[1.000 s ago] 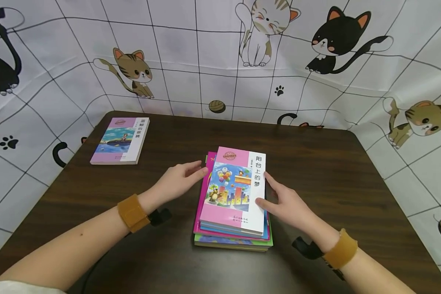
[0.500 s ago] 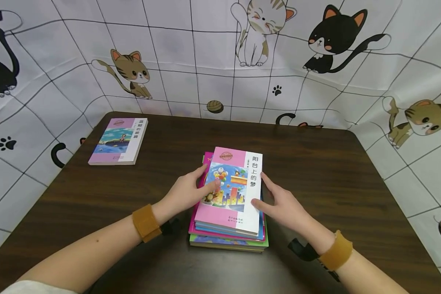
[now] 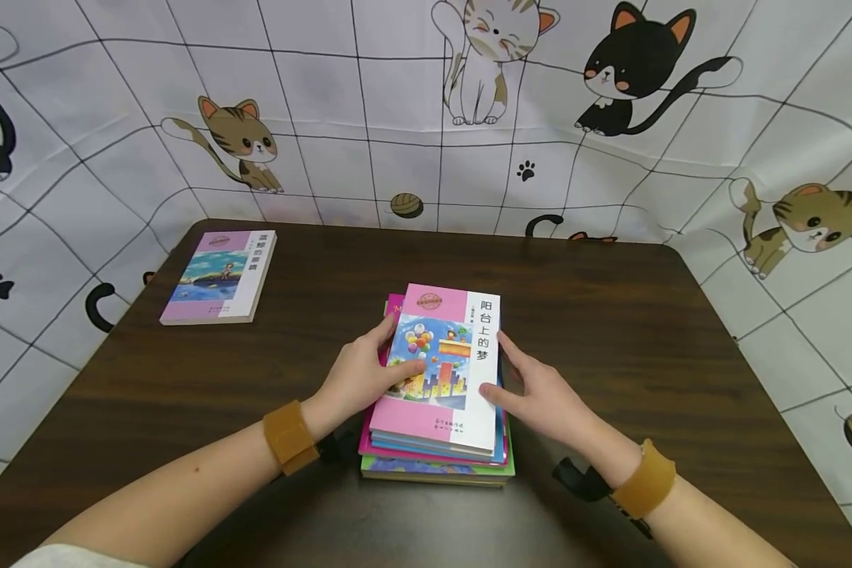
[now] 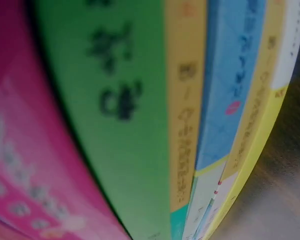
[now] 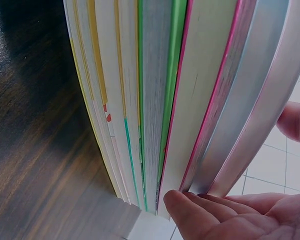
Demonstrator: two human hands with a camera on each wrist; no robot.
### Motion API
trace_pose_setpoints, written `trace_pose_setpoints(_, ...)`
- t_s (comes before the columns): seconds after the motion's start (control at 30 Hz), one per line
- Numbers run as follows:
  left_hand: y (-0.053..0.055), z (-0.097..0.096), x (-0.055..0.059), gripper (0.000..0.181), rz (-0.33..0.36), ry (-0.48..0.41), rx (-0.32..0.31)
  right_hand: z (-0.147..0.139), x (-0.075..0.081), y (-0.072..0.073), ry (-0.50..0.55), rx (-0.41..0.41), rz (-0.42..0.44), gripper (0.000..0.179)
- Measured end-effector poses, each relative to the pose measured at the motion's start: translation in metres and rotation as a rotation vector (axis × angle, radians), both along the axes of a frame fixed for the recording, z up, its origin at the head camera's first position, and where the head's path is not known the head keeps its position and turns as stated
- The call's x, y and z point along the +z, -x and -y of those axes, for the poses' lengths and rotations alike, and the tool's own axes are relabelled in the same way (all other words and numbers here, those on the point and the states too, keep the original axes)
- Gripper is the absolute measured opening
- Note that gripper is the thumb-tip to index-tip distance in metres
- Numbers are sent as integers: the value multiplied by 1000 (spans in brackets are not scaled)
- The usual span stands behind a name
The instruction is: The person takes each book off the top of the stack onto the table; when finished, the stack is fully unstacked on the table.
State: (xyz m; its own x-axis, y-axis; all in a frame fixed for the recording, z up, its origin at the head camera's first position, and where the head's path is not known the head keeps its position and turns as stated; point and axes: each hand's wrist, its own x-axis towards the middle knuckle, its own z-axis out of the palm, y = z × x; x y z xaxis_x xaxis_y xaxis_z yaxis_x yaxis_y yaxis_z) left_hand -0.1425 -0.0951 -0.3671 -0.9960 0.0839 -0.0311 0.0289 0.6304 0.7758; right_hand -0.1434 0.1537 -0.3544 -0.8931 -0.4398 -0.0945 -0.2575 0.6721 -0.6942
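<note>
A stack of books stands on the table, topped by a pink-and-white book (image 3: 440, 418) with a balloon picture on its cover. My left hand (image 3: 358, 371) holds the stack from the left, thumb over the cover and fingers down the side, mostly hidden. From the right, my right hand (image 3: 547, 394) grips the upper books, its thumb on the white cover strip. In the right wrist view its fingertips (image 5: 177, 202) touch the page edges near the magenta book (image 5: 205, 80). Green (image 4: 115, 100) and blue (image 4: 230, 85) spines fill the left wrist view; the left hand is outside it.
Another pink-and-white book (image 3: 220, 276) lies flat at the table's far left corner. The dark wooden table (image 3: 582, 300) ends at a white curtain (image 3: 326, 102) printed with cats and grid lines. A brown band (image 3: 289, 436) with a dark camera circles each wrist.
My left hand has moved right onto the stack, and its thumb now lies over the top cover. The right hand keeps its place at the stack's right side. The head view has shifted slightly.
</note>
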Motion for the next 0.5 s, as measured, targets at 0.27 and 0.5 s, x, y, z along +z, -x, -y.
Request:
trace_pose_setpoints(0.27,1,1,3,82,1,-41,-14,1,0,0,-33,-5,-16,84)
trace_pose_setpoints(0.5,4,5,4,79,20,-32,-11,2,-1,-1,-53,-6,-25,84)
